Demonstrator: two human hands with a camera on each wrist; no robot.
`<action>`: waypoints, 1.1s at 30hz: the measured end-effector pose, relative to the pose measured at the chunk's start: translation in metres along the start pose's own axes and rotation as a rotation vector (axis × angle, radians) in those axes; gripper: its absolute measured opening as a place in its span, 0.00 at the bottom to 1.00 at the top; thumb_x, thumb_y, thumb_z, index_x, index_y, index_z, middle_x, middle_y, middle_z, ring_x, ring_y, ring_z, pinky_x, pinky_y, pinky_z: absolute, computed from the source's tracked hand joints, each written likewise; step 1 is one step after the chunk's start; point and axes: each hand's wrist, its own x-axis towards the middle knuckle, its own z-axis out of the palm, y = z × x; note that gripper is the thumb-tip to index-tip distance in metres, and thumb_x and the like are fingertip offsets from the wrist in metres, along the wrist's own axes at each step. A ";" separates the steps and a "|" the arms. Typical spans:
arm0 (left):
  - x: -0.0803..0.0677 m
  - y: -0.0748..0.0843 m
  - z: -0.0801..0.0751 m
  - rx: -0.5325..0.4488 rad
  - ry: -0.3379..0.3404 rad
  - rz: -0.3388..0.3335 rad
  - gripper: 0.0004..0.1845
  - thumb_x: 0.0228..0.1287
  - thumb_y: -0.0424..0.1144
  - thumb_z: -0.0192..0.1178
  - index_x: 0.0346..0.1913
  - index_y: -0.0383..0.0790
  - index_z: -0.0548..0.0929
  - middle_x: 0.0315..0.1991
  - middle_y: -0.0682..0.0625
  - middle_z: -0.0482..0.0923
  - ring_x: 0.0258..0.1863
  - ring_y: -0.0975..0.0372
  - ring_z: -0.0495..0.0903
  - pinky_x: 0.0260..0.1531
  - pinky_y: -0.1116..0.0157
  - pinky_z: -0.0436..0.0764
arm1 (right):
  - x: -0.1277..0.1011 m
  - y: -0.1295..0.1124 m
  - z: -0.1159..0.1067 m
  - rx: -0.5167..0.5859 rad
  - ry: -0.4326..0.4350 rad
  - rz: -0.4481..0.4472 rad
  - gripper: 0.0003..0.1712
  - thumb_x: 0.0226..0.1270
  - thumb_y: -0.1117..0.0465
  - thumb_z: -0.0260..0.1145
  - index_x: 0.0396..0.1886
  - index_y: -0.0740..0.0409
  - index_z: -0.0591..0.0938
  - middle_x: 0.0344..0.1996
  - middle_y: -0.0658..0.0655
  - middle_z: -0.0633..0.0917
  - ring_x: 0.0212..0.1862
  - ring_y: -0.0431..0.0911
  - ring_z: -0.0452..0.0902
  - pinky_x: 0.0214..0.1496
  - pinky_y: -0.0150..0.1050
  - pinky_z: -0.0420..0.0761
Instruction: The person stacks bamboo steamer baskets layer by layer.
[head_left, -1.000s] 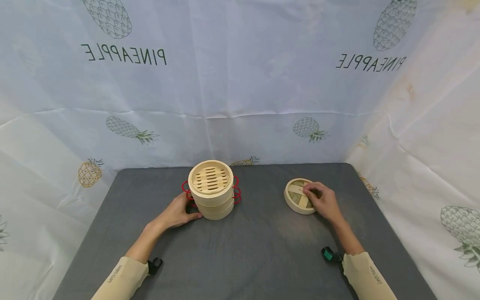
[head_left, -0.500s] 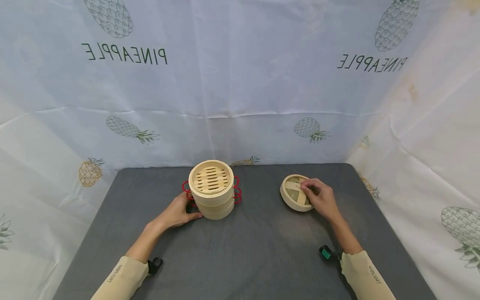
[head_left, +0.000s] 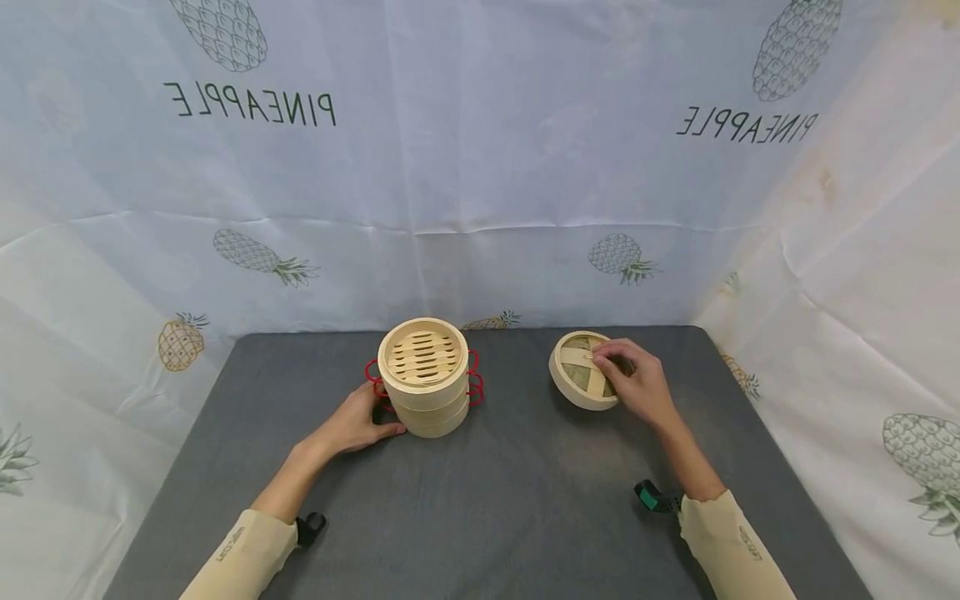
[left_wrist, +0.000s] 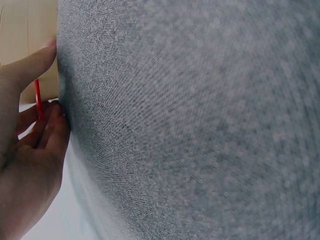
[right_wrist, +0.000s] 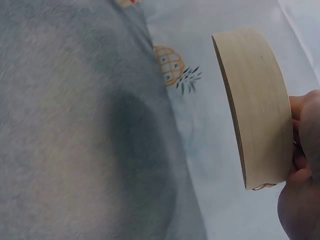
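A stack of bamboo steamer baskets (head_left: pixel 423 392) with red wire handles (head_left: pixel 474 385) stands open-topped on the grey table (head_left: pixel 510 500), left of centre. My left hand (head_left: pixel 378 412) holds its lower left side, thumb at the front. In the left wrist view the thumb lies on the basket wall (left_wrist: pixel 25 30) and the fingers touch a red handle (left_wrist: pixel 37 100). My right hand (head_left: pixel 611 367) pinches the strap on top of a round bamboo lid (head_left: pixel 573 375) and holds it tilted, just above the table at the right rear. The right wrist view shows the lid's rim (right_wrist: pixel 257 110) edge-on.
Pale cloth printed with pineapples (head_left: pixel 615 258) walls in the table at the back and both sides. A black clip (head_left: pixel 309 527) and a green one (head_left: pixel 651 497) sit at my wrists. Grey tabletop lies between the stack and the lid.
My right hand has lifted the lid off the table and carried it leftward and toward the back. The left hand and the stack have stayed put.
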 end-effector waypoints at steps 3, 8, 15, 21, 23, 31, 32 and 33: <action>0.000 -0.010 0.005 0.044 -0.020 -0.041 0.39 0.57 0.55 0.84 0.69 0.49 0.80 0.58 0.51 0.85 0.54 0.59 0.87 0.53 0.58 0.88 | 0.005 -0.006 -0.001 -0.006 -0.008 -0.016 0.06 0.70 0.75 0.73 0.43 0.64 0.91 0.47 0.63 0.91 0.52 0.33 0.84 0.53 0.16 0.78; 0.000 -0.008 0.003 0.043 -0.020 -0.008 0.38 0.58 0.53 0.83 0.69 0.47 0.80 0.58 0.49 0.85 0.55 0.57 0.87 0.54 0.57 0.87 | 0.013 -0.016 -0.002 0.006 -0.025 -0.024 0.03 0.72 0.71 0.73 0.43 0.67 0.90 0.48 0.62 0.91 0.54 0.35 0.84 0.57 0.18 0.78; 0.000 -0.016 0.006 0.065 -0.022 -0.048 0.38 0.57 0.53 0.84 0.69 0.49 0.80 0.58 0.53 0.85 0.55 0.59 0.86 0.54 0.56 0.87 | 0.021 -0.032 -0.001 0.020 -0.036 -0.053 0.05 0.72 0.72 0.72 0.43 0.64 0.91 0.49 0.61 0.91 0.56 0.28 0.81 0.58 0.19 0.78; -0.002 -0.015 0.006 0.093 -0.034 -0.076 0.39 0.56 0.52 0.85 0.69 0.49 0.80 0.60 0.52 0.85 0.58 0.57 0.85 0.57 0.51 0.86 | 0.029 -0.045 0.003 0.020 -0.030 -0.079 0.11 0.70 0.76 0.72 0.43 0.58 0.92 0.48 0.61 0.92 0.55 0.30 0.82 0.58 0.19 0.79; -0.002 -0.014 0.006 0.093 -0.035 -0.088 0.40 0.55 0.52 0.85 0.69 0.49 0.80 0.60 0.52 0.84 0.59 0.58 0.85 0.58 0.51 0.86 | 0.032 -0.049 0.005 0.026 -0.031 -0.093 0.11 0.70 0.76 0.72 0.43 0.58 0.91 0.47 0.62 0.92 0.55 0.31 0.82 0.58 0.19 0.79; 0.000 -0.014 0.004 0.042 -0.062 -0.097 0.37 0.57 0.52 0.84 0.69 0.53 0.80 0.60 0.55 0.84 0.58 0.62 0.86 0.58 0.55 0.88 | 0.041 -0.064 0.010 0.029 -0.049 -0.103 0.08 0.70 0.75 0.73 0.44 0.61 0.91 0.48 0.61 0.91 0.53 0.42 0.86 0.55 0.19 0.80; 0.001 -0.014 0.004 0.040 -0.061 -0.094 0.37 0.57 0.52 0.84 0.68 0.53 0.80 0.60 0.55 0.84 0.58 0.62 0.86 0.58 0.55 0.88 | 0.043 -0.066 0.011 0.030 -0.053 -0.106 0.08 0.70 0.75 0.73 0.44 0.61 0.91 0.48 0.61 0.91 0.53 0.42 0.86 0.54 0.19 0.81; 0.001 -0.014 0.004 0.039 -0.060 -0.095 0.37 0.57 0.52 0.84 0.68 0.53 0.80 0.59 0.55 0.84 0.57 0.61 0.86 0.58 0.55 0.88 | 0.044 -0.068 0.012 0.031 -0.055 -0.111 0.08 0.70 0.75 0.74 0.44 0.61 0.91 0.48 0.61 0.91 0.53 0.40 0.86 0.54 0.19 0.81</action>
